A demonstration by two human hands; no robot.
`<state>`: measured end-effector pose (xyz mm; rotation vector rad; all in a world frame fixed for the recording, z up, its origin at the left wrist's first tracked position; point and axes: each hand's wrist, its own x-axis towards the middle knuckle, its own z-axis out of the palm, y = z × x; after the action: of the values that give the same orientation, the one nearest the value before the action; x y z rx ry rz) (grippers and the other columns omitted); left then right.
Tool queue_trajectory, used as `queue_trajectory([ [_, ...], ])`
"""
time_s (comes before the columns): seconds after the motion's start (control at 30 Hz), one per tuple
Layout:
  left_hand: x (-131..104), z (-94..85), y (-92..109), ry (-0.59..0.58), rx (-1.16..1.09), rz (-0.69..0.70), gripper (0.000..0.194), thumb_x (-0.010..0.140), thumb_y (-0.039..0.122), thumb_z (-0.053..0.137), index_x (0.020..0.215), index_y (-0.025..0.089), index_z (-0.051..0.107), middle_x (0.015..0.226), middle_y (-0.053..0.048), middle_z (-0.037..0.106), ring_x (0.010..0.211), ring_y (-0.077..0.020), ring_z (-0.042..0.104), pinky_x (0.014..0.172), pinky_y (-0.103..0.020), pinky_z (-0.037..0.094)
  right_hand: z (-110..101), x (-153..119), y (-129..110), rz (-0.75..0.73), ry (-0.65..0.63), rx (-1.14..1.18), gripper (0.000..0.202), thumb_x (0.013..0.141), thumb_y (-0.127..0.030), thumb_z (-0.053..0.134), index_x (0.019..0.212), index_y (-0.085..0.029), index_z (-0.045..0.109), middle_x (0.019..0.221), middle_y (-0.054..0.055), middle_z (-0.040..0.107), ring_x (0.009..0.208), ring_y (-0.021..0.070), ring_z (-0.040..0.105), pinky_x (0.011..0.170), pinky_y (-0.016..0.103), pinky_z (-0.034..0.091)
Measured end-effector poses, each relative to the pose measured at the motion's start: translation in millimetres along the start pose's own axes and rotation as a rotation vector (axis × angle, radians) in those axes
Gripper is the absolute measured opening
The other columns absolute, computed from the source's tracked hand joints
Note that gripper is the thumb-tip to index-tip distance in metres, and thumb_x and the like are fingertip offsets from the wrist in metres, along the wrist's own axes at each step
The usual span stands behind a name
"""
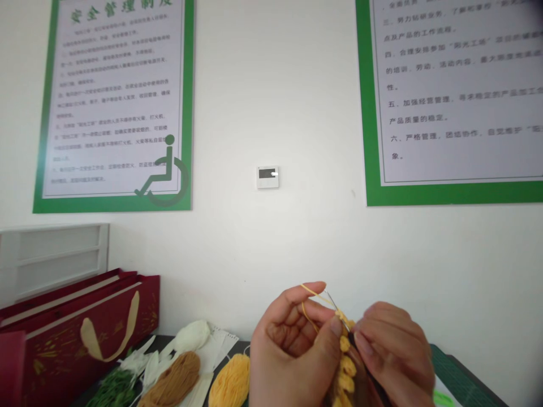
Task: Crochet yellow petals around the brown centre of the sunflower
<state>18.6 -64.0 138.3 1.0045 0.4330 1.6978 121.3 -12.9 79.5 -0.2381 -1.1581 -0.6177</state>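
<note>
My left hand pinches the top of a yellow crochet piece with bumpy stitches between thumb and fingers. A strand of yellow yarn runs over its raised index finger and down to the stitches. On the right, my right hand is closed around a crochet hook, its grip mostly hidden by the fingers. The thin metal shaft of the crochet hook passes through the top stitches, its tip close to my left index finger. Brownish material hangs below the stitches, partly covered by my hands.
A yellow yarn ball, a brown skein, green yarn and white yarn lie on the dark table at left. Red gift bags stand beside them. A green mat lies at right. Behind is a wall with framed posters.
</note>
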Motion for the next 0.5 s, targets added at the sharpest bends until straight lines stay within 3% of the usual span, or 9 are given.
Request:
queue_trajectory([
  [0.13,-0.2,-3.1,-0.9,0.034,0.142,0.163,0.033,0.066,0.010,0.084,0.098,0.017,0.077,0.066,0.002,0.073,0.064,-0.0118,0.069,0.064,-0.018,0.055,-13.7,26.7,-10.2,-0.105,-0.243,-0.138,0.028,0.086,-0.007,0.066,0.106,-0.026,0.071,0.079,0.002,0.074,0.066,0.0185,0.068,0.063,0.037,0.055],
  [0.33,-1.2,-10.8,-9.4,0.108,0.373,0.346,0.029,0.076,0.015,0.078,0.103,0.022,0.075,0.075,0.003,0.071,0.072,-0.0131,0.070,0.076,-0.021,0.055,-19.4,47.8,-13.6,-0.192,-0.291,-0.185,0.017,0.086,-0.009,0.063,0.097,-0.021,0.066,0.071,0.001,0.076,0.063,0.0174,0.070,0.068,0.037,0.057],
  [0.43,-2.4,-12.5,-14.4,0.089,0.455,0.387,0.025,0.080,0.019,0.075,0.104,0.025,0.075,0.077,0.003,0.071,0.071,-0.0128,0.068,0.075,-0.022,0.054,-19.8,43.5,-14.3,-0.103,-0.258,-0.130,0.013,0.087,-0.010,0.063,0.094,-0.019,0.065,0.073,0.002,0.072,0.065,0.0155,0.066,0.070,0.035,0.054],
  [0.5,-2.8,-12.5,-15.3,0.075,0.460,0.383,0.024,0.080,0.019,0.074,0.103,0.026,0.076,0.077,0.004,0.070,0.072,-0.0130,0.068,0.077,-0.023,0.054,-18.9,39.2,-17.7,0.060,-0.238,-0.064,0.011,0.092,-0.012,0.060,0.097,-0.020,0.065,0.074,0.002,0.068,0.067,0.0149,0.064,0.064,0.031,0.053],
])
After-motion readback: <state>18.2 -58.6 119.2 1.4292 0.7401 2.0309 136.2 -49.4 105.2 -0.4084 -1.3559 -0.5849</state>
